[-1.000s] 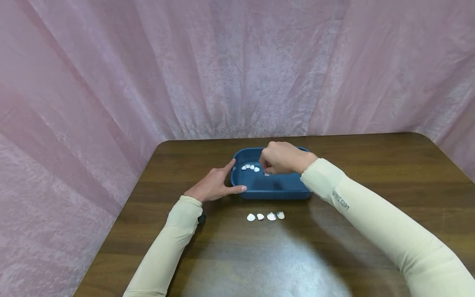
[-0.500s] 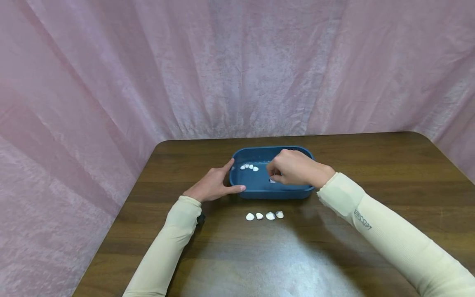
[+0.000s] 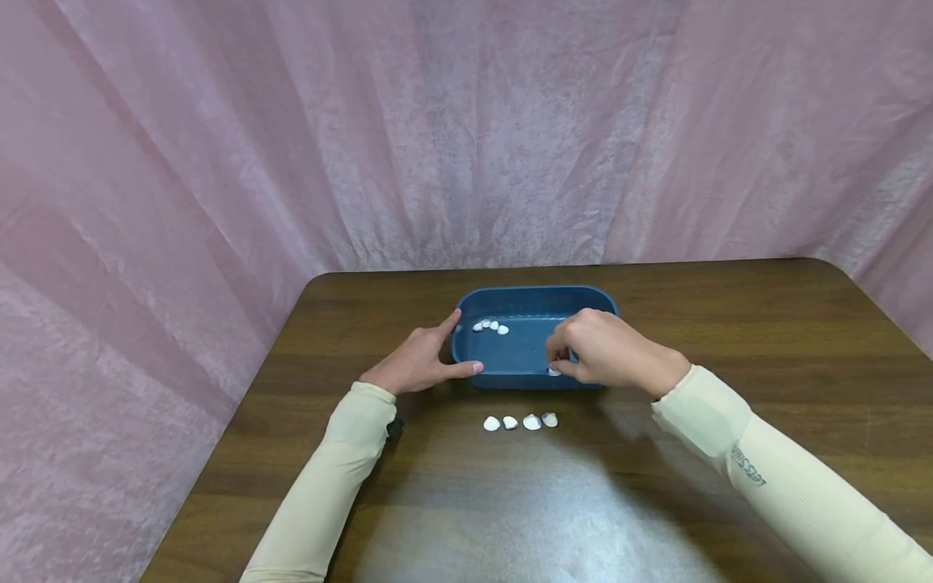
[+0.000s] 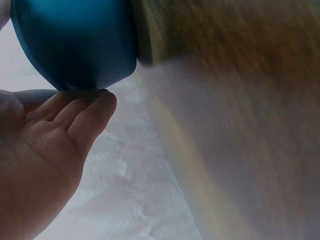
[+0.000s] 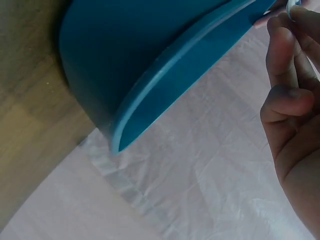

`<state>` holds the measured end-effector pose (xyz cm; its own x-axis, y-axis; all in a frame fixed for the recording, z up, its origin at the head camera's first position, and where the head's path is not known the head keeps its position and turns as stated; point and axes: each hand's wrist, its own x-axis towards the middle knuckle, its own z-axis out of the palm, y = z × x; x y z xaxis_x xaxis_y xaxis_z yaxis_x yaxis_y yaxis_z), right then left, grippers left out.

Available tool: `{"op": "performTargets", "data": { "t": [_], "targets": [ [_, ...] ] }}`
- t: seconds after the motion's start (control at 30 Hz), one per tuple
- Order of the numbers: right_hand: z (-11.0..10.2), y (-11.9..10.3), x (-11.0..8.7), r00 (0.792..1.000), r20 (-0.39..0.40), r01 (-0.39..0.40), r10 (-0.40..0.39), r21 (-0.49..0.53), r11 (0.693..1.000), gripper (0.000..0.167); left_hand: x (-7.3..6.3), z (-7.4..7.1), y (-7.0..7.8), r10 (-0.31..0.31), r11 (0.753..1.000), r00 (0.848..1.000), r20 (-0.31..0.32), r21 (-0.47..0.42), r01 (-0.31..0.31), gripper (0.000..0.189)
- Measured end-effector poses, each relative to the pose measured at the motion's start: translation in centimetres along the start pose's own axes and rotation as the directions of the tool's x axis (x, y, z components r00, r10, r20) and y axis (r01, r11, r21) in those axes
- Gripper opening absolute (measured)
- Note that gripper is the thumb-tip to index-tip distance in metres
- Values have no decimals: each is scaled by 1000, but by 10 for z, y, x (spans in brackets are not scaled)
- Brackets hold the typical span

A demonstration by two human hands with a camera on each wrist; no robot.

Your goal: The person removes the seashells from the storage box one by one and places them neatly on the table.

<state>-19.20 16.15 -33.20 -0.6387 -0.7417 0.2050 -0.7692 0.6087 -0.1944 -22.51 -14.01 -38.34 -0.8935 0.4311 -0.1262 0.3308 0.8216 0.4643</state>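
Observation:
In the head view, my right hand (image 3: 608, 350) pinches a small white seashell (image 3: 554, 372) between thumb and fingertips. It is over the front side of a blue rectangular tray (image 3: 513, 380) with rounded corners. The right wrist view shows the shell's edge (image 5: 294, 6) at the fingertips, above the tray's rim (image 5: 165, 65). My left hand (image 3: 419, 362) rests against the tray's left end, thumb and fingers spread and straight. Its fingers touch the outer wall in the left wrist view. Several white shells (image 3: 494, 325) lie in a curved row inside the tray, at its left.
Several more shells (image 3: 532, 422) form a short row on the brown wooden table (image 3: 466, 502), in front of the tray. A pink curtain (image 3: 466, 138) hangs behind the table's far edge. A dark object (image 3: 394, 427) sits at my left wrist.
My right hand, with the pinched shell, has moved rightward and toward me, from the tray's middle to its front side. The left hand and the other shells have stayed in place.

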Motion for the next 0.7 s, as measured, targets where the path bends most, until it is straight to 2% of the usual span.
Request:
{"op": "performTargets", "data": {
  "t": [0.4, 0.7],
  "targets": [
    [10, -2, -20, 999, -34, 22, -21, 20, 1000, 19, 1, 1, -2, -2, 1000, 1000, -3, -4, 2, 111],
    [28, -6, -30, 999, 7, 39, -39, -11, 999, 24, 1, 1, -2, -12, 1000, 1000, 0, -9, 12, 110]
  ]
}}
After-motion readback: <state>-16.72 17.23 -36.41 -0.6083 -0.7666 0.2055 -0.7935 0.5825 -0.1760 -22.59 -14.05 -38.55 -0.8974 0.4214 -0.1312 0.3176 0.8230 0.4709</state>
